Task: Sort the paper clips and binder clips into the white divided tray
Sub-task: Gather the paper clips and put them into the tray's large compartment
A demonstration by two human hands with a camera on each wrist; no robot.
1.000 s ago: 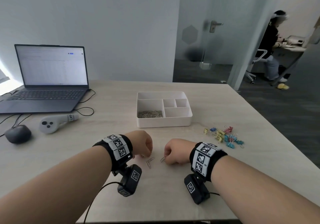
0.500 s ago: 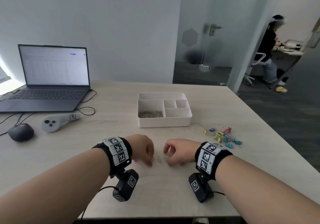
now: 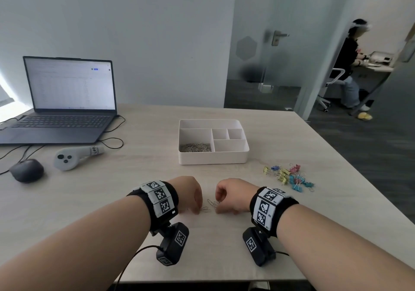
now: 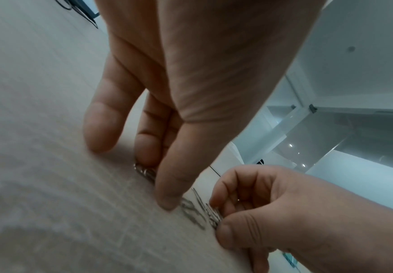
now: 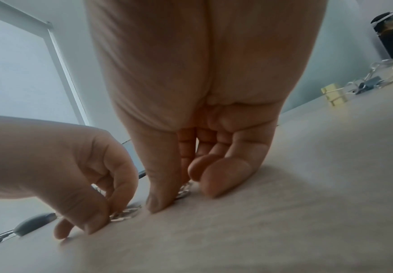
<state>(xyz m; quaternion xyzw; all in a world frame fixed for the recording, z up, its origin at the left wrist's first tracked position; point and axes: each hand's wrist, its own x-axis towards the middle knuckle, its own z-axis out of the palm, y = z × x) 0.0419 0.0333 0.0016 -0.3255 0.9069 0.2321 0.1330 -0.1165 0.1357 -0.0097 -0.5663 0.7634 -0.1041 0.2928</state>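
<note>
A few silver paper clips (image 3: 210, 204) lie on the table between my two hands. My left hand (image 3: 197, 209) stands fingertips down and pinches some paper clips (image 4: 145, 171) against the wood, thumb (image 4: 167, 201) beside the loose ones. My right hand (image 3: 219, 207) is curled and pinches other paper clips (image 4: 214, 218) between thumb and forefinger. From the right wrist, paper clips (image 5: 182, 192) show under its fingertips. The white divided tray (image 3: 213, 158) stands beyond, with a heap of paper clips (image 3: 195, 148) in its large left compartment. Coloured binder clips (image 3: 289, 177) lie to the right.
An open laptop (image 3: 67, 102), a grey controller (image 3: 74, 155), a dark mouse (image 3: 27, 170) and cables occupy the table's left. The table's right edge runs close past the binder clips. A person sits at a desk (image 3: 350, 66) behind the glass door.
Both hands stay low over the loose paper clips, and their fingertips have drawn closer together. The clips lie bunched between them instead of spread apart.
</note>
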